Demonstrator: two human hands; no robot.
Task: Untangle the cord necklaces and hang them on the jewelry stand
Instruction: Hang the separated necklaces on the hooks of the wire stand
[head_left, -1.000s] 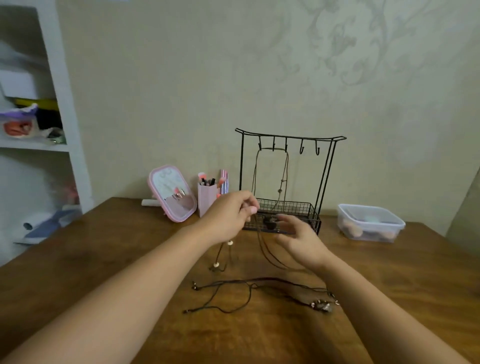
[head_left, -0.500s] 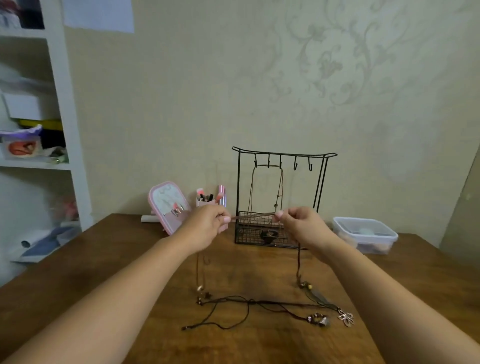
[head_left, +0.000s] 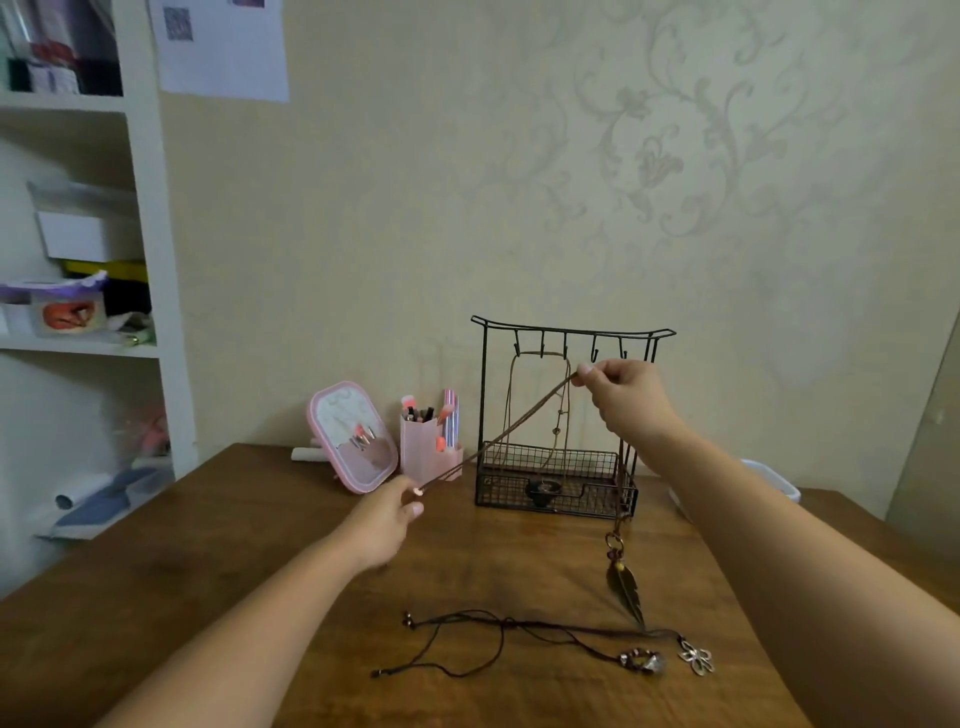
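A brown cord necklace (head_left: 511, 424) stretches taut between my hands. My right hand (head_left: 626, 395) pinches its upper end just below the hooks of the black wire jewelry stand (head_left: 571, 332). My left hand (head_left: 387, 514) pinches the lower end near the table. From the right hand the cord drops to a bronze feather pendant (head_left: 626, 590) dangling above the table. One necklace (head_left: 563, 415) hangs on the stand's hooks. Dark cord necklaces (head_left: 498, 636) lie tangled on the wooden table (head_left: 208, 561), with a bead pendant (head_left: 644, 662) and a flower pendant (head_left: 697, 659).
A pink mirror case (head_left: 350, 436) and a pink brush holder (head_left: 428, 447) stand left of the stand. A clear plastic box (head_left: 779, 483) sits behind my right arm. White shelves (head_left: 83, 343) fill the left side.
My right hand rose toward the stand's hooks and my left hand dropped toward the table, so the cord now slants. The feather pendant lifted off the table.
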